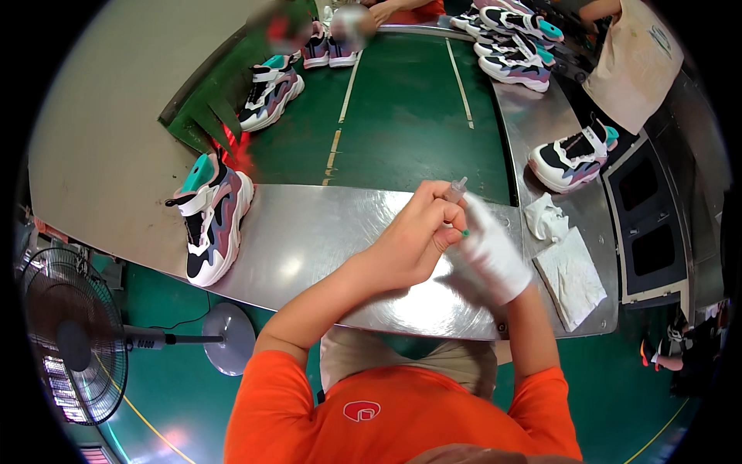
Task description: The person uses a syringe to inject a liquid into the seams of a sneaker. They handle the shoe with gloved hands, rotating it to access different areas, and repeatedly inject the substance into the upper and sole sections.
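Observation:
My bare left hand (413, 240) is closed around a small translucent tube with a narrow tip (457, 188), held above the metal table. Below that tip, a tiny green spot (465, 233) shows at the fingertips. Close beside it, and partly behind it, is my right hand (493, 255) in a white glove, smeared by motion, so its fingers cannot be read. To the left, a white, black and mauve sports shoe (216, 224) with a teal lining stands on the metal surface. Another such shoe (572, 158) stands on the right ledge.
A crumpled white cloth (547, 218) and a folded white cloth (572, 274) lie at right. Ahead runs a green conveyor belt (410, 116) with a shoe (270, 93) at its left edge. Shoes pile up (516, 46) far right. People work nearby; a fan (73, 340) stands left.

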`<state>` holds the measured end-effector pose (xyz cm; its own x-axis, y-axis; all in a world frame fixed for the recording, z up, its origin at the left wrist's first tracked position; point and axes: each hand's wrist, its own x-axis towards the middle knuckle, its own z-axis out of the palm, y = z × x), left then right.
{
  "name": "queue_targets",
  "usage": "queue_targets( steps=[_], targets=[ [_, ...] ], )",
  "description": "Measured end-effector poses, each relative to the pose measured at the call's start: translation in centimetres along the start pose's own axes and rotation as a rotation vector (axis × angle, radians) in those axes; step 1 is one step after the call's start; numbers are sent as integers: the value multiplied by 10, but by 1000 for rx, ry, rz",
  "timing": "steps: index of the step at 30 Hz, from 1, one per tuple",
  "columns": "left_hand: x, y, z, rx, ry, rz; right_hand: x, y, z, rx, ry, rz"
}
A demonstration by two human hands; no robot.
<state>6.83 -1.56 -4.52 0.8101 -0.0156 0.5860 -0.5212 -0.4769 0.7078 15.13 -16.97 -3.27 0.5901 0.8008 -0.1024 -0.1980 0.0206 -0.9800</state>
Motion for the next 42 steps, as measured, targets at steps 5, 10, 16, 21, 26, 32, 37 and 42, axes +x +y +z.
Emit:
queue_targets(
  steps=[5,10,16,21,26,32,37,42],
  targets=[
    [4,4,-9,-210,25,-126,-6,6,3,232,-47,-61],
    [10,-20,-33,-181,230,-223,-10,-18,-23,-24,181,-44],
    [12,-28,-39,42,317,-165,-13,-15,-32,-244,112,-11],
    [13,-23,-39,128,295,-121,-11,-12,-30,-245,55,4],
    [14,-21,-41,183,241,-103,-11,-10,-31,-276,58,-15],
    [14,-18,-47,288,174,-20,-11,-11,-33,-313,28,-12],
    [14,-15,-51,358,86,55,-11,-9,-36,-350,-16,24],
    [12,-17,-55,315,43,-21,-9,-11,-35,-274,-34,139]
  ],
)
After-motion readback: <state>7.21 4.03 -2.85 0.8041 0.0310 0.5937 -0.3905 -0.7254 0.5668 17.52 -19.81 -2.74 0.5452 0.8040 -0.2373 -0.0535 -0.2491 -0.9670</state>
